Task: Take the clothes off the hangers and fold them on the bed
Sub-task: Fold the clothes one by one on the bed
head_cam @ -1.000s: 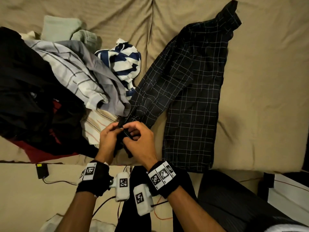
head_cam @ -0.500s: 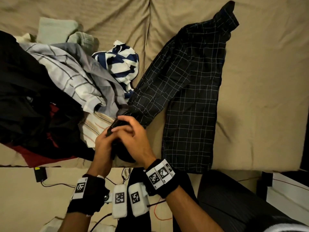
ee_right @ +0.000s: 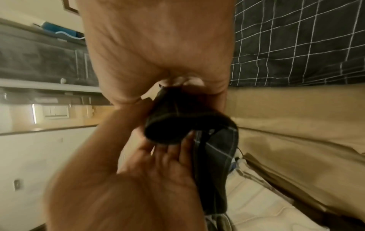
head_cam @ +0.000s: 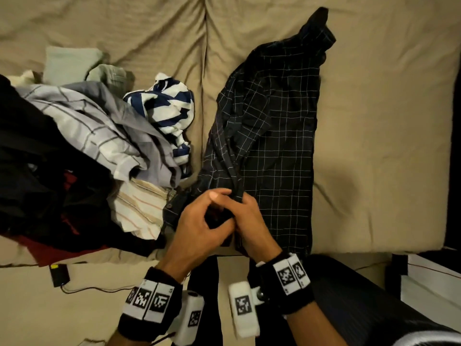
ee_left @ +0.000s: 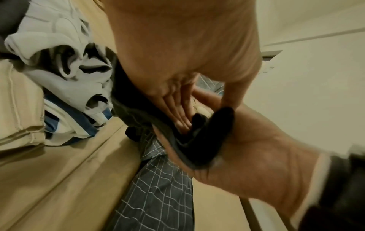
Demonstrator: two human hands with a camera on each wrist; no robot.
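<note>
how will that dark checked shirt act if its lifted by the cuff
Probably floppy: the dark checked shirt lies creased on the bed, its sleeve bunching where both hands hold it. Likely light; the thin cloth folds easily. It should trail rather than lift whole.

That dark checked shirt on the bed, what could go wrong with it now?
Both hands, the left hand and the right hand, grip one sleeve end of the dark checked shirt. The rest lies crooked on the tan bedsheet, so a fold from here might come out wrinkled. A pull toward the left could also drag the sleeve into the pile of unfolded clothes right beside it and tangle them.
</note>
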